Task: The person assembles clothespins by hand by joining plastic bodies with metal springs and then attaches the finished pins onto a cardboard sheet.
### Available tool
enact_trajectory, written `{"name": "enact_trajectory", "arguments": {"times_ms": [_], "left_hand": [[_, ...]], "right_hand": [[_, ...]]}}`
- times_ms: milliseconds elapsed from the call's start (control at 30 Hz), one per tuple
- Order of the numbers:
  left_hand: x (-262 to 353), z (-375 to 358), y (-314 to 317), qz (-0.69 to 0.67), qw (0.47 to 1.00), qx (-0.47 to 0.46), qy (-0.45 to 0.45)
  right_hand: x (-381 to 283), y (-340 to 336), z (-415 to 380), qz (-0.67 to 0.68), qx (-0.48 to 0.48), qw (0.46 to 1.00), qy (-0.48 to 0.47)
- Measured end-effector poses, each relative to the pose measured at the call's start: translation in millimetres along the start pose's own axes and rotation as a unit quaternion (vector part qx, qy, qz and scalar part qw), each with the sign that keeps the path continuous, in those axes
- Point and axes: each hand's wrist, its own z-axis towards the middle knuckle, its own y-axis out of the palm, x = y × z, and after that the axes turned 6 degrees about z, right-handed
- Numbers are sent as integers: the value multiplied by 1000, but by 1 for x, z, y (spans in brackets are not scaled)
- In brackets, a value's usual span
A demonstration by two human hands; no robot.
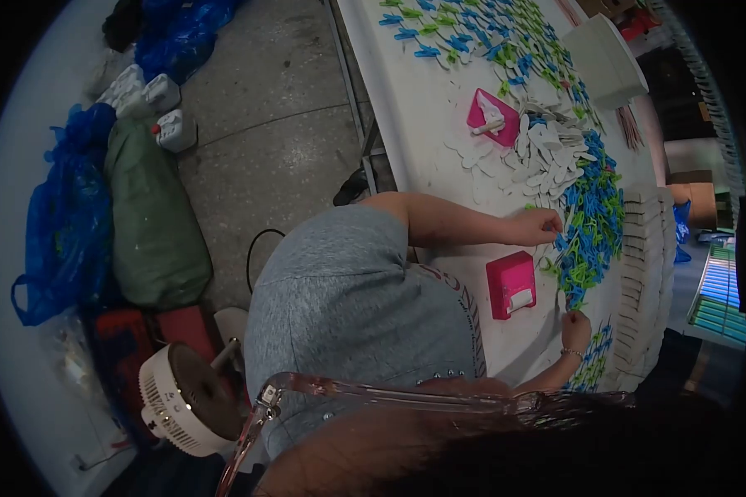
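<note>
My left hand (539, 226) is at the edge of a heap of blue and green clothes pegs (588, 219). Its fingers are bent together at the pegs, and what lies between them is too small to make out. Nearer the lower end of the heap is my right hand (576, 331), with a bracelet at the wrist. Its fingers are closed, and a green peg shows near the tips; whether it is held cannot be told. A pink box (511, 282) with a white label sits on the table between my arms.
Flat white pieces (547, 153) lie piled beside the pegs, near a pink tray (482, 112) holding a white item. Many pegs (489, 33) are spread over the far table (423, 108). A fan (186, 398), a green sack (153, 224) and blue bags (70, 224) stand on the floor.
</note>
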Motion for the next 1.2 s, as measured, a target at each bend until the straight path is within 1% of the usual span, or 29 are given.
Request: {"name": "enact_trajectory", "arguments": {"times_ms": [33, 67, 100, 133, 167, 200, 267, 333, 400, 467, 533, 567, 633, 667, 733, 800, 833, 900, 933, 1000, 1067, 1167, 1200], "left_hand": [[0, 1, 1, -14, 1000, 7, -2], [10, 1, -1, -14, 1000, 2, -3], [23, 1, -3, 23, 999, -37, 10], [38, -1, -4, 59, 995, -77, 23], [50, -4, -2, 58, 994, -87, 21], [62, -8, 1, 30, 992, -117, 36], [81, -15, 7, -7, 984, -170, 49], [89, -11, 6, -71, 960, -269, -31], [90, -9, 4, -70, 959, -270, -41], [81, -7, 5, -86, 957, -277, -32], [92, -9, -1, -72, 948, -306, -55], [91, -10, -1, -66, 948, -308, -49], [87, -10, 0, -64, 943, -323, -43], [82, -11, -1, -71, 945, -316, -45], [78, -12, 0, -78, 945, -315, -51], [76, -13, 0, -28, 948, -314, 35], [75, -13, -1, -29, 947, -319, 33], [77, -12, -3, 72, 941, -300, 139], [79, -13, -4, 72, 940, -304, 138], [84, -14, -6, 96, 941, -288, 149], [87, -14, -10, 120, 935, -301, 144], [86, -15, -16, 154, 927, -314, 135], [84, -16, -18, 165, 925, -315, 131]], "right_hand": [[-2, -7, -7, 1, 0, 1000, 4], [-11, -14, -16, 69, 35, 997, 17], [-16, -18, -26, 138, 69, 988, 30], [-18, -16, -32, 140, 70, 987, 38], [-39, -14, -39, 312, 82, 946, 25], [-59, -9, -45, 475, 97, 875, 12], [-84, 7, -53, 540, 115, 834, -26], [-99, 21, -58, 548, 127, 826, -44], [-115, 24, -66, 578, 137, 804, -22], [-111, 35, -68, 622, 130, 771, -27], [-108, 44, -72, 610, 140, 780, -27], [-108, 45, -75, 607, 159, 779, -10], [-110, 48, -78, 582, 168, 794, -48], [-111, 49, -80, 582, 178, 793, -37], [-113, 54, -83, 452, 250, 851, -97], [-116, 57, -85, 433, 267, 855, -99], [-118, 59, -85, 412, 281, 860, -108], [-121, 63, -83, 404, 298, 857, -116], [-122, 65, -83, 395, 312, 854, -128], [-123, 71, -80, 394, 312, 856, -122], [-122, 75, -79, 393, 312, 857, -116], [-119, 77, -79, 368, 312, 866, -128], [-116, 76, -81, 336, 326, 872, -145]]}}
